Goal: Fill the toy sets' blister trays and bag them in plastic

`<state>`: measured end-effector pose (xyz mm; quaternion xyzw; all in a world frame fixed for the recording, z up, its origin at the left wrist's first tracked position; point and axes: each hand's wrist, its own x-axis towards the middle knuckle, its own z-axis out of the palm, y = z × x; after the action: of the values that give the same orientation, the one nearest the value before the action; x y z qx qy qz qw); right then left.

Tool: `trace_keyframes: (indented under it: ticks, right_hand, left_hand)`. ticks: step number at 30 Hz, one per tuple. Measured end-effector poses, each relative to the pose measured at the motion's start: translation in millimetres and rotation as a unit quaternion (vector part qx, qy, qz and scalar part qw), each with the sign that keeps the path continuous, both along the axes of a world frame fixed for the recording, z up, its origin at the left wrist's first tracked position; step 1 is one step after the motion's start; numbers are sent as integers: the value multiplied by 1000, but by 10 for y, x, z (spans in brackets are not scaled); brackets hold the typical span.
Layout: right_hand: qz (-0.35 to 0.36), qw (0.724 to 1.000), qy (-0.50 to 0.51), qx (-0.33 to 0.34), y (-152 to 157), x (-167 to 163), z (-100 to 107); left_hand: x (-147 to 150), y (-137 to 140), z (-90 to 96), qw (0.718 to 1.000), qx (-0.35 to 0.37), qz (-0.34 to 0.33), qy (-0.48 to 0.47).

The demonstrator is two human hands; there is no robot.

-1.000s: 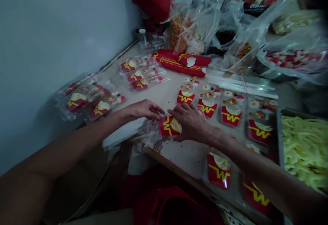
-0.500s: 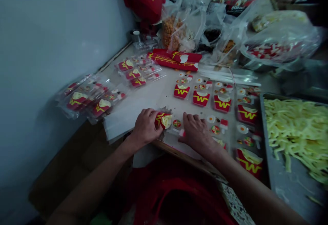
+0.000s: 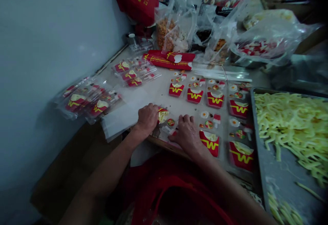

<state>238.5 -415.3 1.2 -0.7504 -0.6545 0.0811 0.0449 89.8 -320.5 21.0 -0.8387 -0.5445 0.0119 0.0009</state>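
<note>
A small red fries box (image 3: 162, 115) with a yellow zigzag and pale fries stands half hidden under my left hand (image 3: 148, 117), whose fingers are closed around it. Beside it lies a small round pizza-like piece (image 3: 171, 122) in or on clear plastic. My right hand (image 3: 189, 132) bends its fingers down over the right end of this clear plastic packet (image 3: 167, 130), thumb stretched to the left; its grip is partly hidden. Right of that hand lies a filled packet with a red fries box (image 3: 210, 143), a tiny egg and a popsicle-like piece.
Several filled packets (image 3: 194, 95) lie in rows beyond my hands, with more heaped at left (image 3: 77, 102). A metal tray (image 3: 258, 156) of pale strips (image 3: 294, 122) stands at right. Red card sleeves (image 3: 166, 61) and bags of small pieces (image 3: 166, 30) line the back.
My left hand now covers more of the red fries box. My right hand has uncovered the filled packet's fries box at its right. The view has shifted slightly.
</note>
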Motion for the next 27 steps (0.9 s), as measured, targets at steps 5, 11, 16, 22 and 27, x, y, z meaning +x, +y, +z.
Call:
trace_keyframes:
  ticks: [5,11,16,22,27]
  right_hand:
    - [18,999,30,24,-71,9,140]
    - [1,968,204,148,-103,82,209]
    - [-184,781,593,72,-174,248,24]
    - [-233,575,784,-17,-164,226,-40]
    - [-256,590,766,10,-50,174,-90]
  left_hand:
    - [37,-232,22,979,31,-60,-190]
    - [-51,-292,80,919,10,86,-385]
    - [-99,-214,43,918,16,96,-385]
    - [-163,-221,-86,913,10,105,-394]
    - [-296,-152,-111,868,-95,144,-465]
